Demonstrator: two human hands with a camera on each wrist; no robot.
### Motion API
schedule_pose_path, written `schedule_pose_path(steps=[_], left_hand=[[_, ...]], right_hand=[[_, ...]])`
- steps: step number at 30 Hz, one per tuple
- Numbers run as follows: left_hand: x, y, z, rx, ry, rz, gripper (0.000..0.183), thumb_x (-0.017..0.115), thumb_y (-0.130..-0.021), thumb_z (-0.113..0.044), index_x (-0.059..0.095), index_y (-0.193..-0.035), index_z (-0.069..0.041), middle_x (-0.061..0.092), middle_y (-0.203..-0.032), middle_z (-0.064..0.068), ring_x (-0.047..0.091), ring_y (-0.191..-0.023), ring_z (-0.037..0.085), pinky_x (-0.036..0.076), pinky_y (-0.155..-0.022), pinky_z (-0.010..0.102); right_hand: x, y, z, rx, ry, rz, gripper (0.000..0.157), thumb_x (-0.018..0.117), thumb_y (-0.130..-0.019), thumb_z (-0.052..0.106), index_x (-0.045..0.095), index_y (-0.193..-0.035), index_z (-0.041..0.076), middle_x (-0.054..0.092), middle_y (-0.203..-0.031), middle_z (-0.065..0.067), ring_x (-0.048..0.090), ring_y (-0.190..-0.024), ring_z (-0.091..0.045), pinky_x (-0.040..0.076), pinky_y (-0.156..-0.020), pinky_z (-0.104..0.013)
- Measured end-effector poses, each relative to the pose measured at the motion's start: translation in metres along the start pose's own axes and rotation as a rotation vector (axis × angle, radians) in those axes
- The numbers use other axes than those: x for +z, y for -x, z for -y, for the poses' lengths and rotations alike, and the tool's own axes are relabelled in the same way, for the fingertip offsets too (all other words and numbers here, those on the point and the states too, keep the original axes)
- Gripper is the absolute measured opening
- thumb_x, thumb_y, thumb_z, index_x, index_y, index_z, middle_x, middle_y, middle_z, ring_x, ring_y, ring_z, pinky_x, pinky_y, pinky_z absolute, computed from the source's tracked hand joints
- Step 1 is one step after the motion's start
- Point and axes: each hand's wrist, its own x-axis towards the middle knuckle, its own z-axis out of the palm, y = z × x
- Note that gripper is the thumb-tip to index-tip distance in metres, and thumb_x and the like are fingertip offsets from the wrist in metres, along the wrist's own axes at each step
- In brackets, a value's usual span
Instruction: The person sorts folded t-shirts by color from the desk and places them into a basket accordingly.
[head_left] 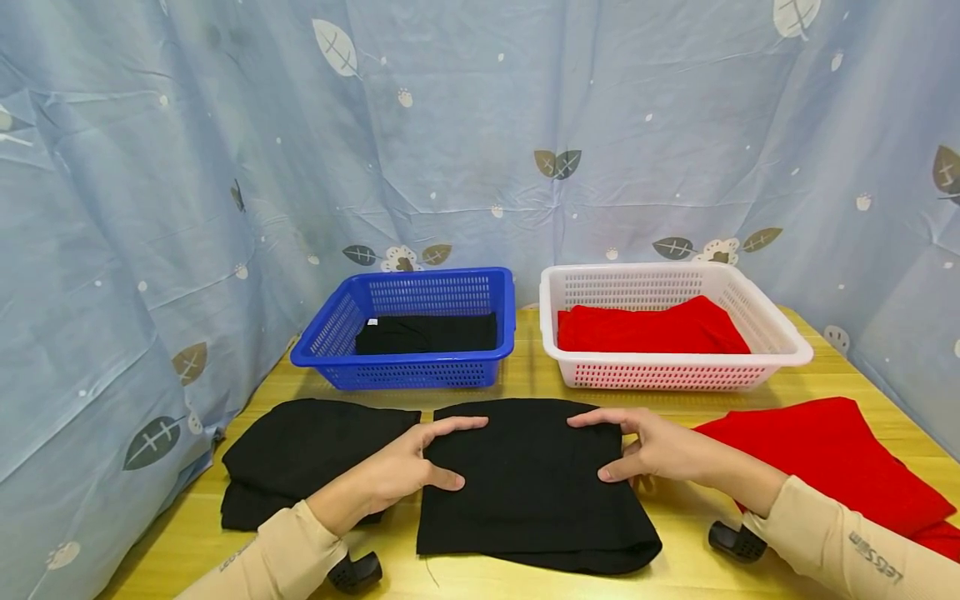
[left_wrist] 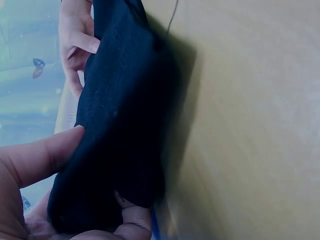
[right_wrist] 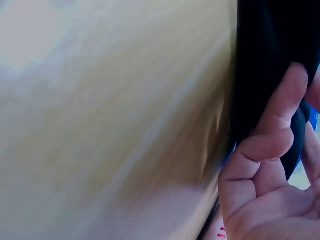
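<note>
A folded black cloth garment (head_left: 528,492) lies flat between both hands, in front of the baskets. My left hand (head_left: 408,462) grips its left side, thumb and index finger spread over the top. Opposite, my right hand (head_left: 651,446) holds the right edge in the same manner. In the left wrist view, other left fingers (left_wrist: 135,220) curl under the black fabric (left_wrist: 125,105), which casts a shadow on the table. The right wrist view shows right fingers (right_wrist: 285,97) bent beneath the cloth (right_wrist: 270,50). What kind of garment it is cannot be told.
Another black cloth (head_left: 315,446) lies to the left, and red cloth (head_left: 832,462) to the right. Behind stand a blue basket (head_left: 412,372) holding folded black cloth (head_left: 435,333) and a white basket (head_left: 667,372) with red cloth (head_left: 645,331). A patterned curtain (head_left: 480,108) hangs beyond the wooden table (head_left: 525,367).
</note>
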Motion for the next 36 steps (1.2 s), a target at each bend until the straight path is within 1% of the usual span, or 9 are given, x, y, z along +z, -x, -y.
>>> schedule_pose_path(steps=[4,10,16,20,22,24,26,31,36], left_hand=[[0.0,0.004,-0.004,0.004,-0.025,-0.024,0.074,0.073,-0.084,0.002,0.052,-0.146,-0.034,0.063,-0.138,0.002,0.067,-0.117,0.022,0.052,-0.102,0.036],[-0.002,0.009,-0.011,0.015,0.027,-0.026,0.075,0.071,-0.085,0.005,0.05,-0.147,-0.031,0.062,-0.139,0.005,0.068,-0.116,0.024,0.056,-0.096,0.036],[-0.006,0.016,-0.022,0.038,0.088,-0.014,0.076,0.069,-0.086,0.007,0.047,-0.15,-0.029,0.059,-0.143,0.008,0.067,-0.119,0.027,0.057,-0.095,0.038],[-0.01,0.021,-0.031,0.059,0.068,-0.014,0.075,0.069,-0.089,0.004,0.046,-0.15,-0.031,0.058,-0.144,0.008,0.066,-0.12,0.027,0.056,-0.096,0.039],[-0.012,0.023,-0.035,0.077,0.048,-0.015,0.073,0.068,-0.09,0.002,0.045,-0.151,-0.031,0.057,-0.145,0.008,0.065,-0.121,0.027,0.056,-0.096,0.039],[-0.014,0.026,-0.04,0.101,0.022,-0.019,0.072,0.068,-0.091,0.001,0.045,-0.151,-0.031,0.057,-0.145,0.008,0.065,-0.122,0.026,0.056,-0.096,0.038],[-0.017,0.028,-0.044,0.124,-0.01,-0.029,0.07,0.068,-0.092,-0.001,0.045,-0.151,-0.031,0.058,-0.144,0.007,0.065,-0.122,0.025,0.056,-0.096,0.037],[-0.024,0.033,-0.052,0.149,-0.026,-0.047,0.068,0.067,-0.093,-0.003,0.046,-0.151,-0.031,0.058,-0.144,0.008,0.065,-0.122,0.027,0.057,-0.094,0.039],[-0.033,0.037,-0.064,0.192,-0.14,-0.116,0.063,0.069,-0.094,-0.009,0.049,-0.148,-0.034,0.059,-0.143,0.001,0.06,-0.128,0.019,0.052,-0.102,0.037]], right_hand=[[-0.001,0.001,0.003,0.023,-0.039,-0.017,0.065,0.077,-0.088,0.015,0.052,-0.147,0.018,0.063,-0.133,-0.018,0.075,-0.089,-0.031,0.058,-0.076,-0.03],[-0.002,0.001,0.011,0.033,-0.088,-0.031,0.066,0.077,-0.088,0.013,0.05,-0.148,0.017,0.061,-0.135,-0.019,0.075,-0.088,-0.034,0.059,-0.081,-0.032],[-0.005,0.002,0.025,0.0,-0.055,-0.049,0.067,0.078,-0.087,0.014,0.051,-0.148,0.019,0.061,-0.137,-0.019,0.074,-0.077,-0.035,0.059,-0.079,-0.031],[-0.008,0.003,0.035,-0.009,0.028,-0.085,0.066,0.079,-0.087,0.019,0.053,-0.147,0.025,0.062,-0.136,-0.014,0.064,-0.058,-0.028,0.056,-0.068,-0.027],[-0.009,0.003,0.04,-0.001,0.074,-0.109,0.065,0.08,-0.086,0.024,0.054,-0.146,0.03,0.069,-0.11,-0.009,0.052,-0.049,-0.021,0.049,-0.06,-0.025],[-0.011,0.003,0.046,0.002,0.098,-0.126,0.065,0.08,-0.086,0.025,0.054,-0.145,0.032,0.068,-0.102,-0.001,0.042,-0.046,-0.017,0.043,-0.055,-0.026],[-0.012,0.002,0.051,-0.001,0.107,-0.137,0.066,0.081,-0.085,0.026,0.054,-0.145,0.033,0.06,-0.079,0.002,0.039,-0.046,-0.013,0.04,-0.053,-0.025],[-0.014,-0.003,0.062,-0.002,0.134,-0.155,0.066,0.081,-0.085,0.028,0.054,-0.145,0.034,0.06,-0.075,0.002,0.042,-0.049,-0.014,0.04,-0.054,-0.025],[-0.018,-0.011,0.074,-0.002,0.175,-0.19,0.065,0.082,-0.084,0.032,0.055,-0.142,0.039,0.058,-0.074,0.0,0.049,-0.053,-0.016,0.041,-0.057,-0.026]])
